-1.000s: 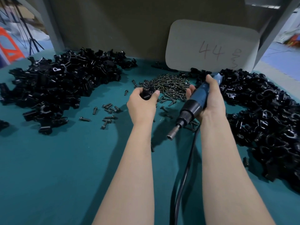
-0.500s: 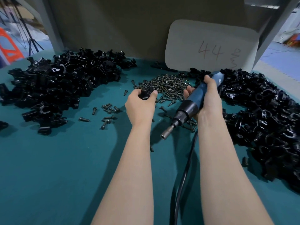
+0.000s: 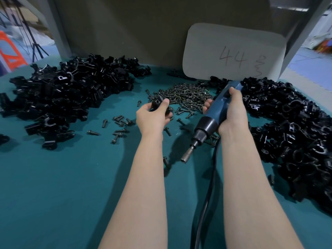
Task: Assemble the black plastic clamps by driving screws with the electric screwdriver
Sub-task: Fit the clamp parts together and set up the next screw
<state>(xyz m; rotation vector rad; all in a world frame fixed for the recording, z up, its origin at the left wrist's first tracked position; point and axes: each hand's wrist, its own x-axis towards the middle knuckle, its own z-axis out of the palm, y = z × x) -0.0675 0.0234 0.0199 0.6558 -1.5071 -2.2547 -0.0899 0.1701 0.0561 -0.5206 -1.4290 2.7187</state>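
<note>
My left hand grips a small black plastic clamp just in front of the screw pile. The clamp's round hole faces up, and my fingers cover most of the part. My right hand holds the blue electric screwdriver by its body. Its black collar and metal bit holder point down and left, above the cloth, a hand's width from the clamp. The tool's black cable runs back between my forearms.
A big heap of black clamp parts lies on the left, another heap on the right. Loose screws are scattered on the teal cloth. A card marked 44 leans on the back wall.
Both hands shifted slightly left and away from me. The screwdriver tip dropped lower and swung left. My left hand turned the clamp so its hole shows.
</note>
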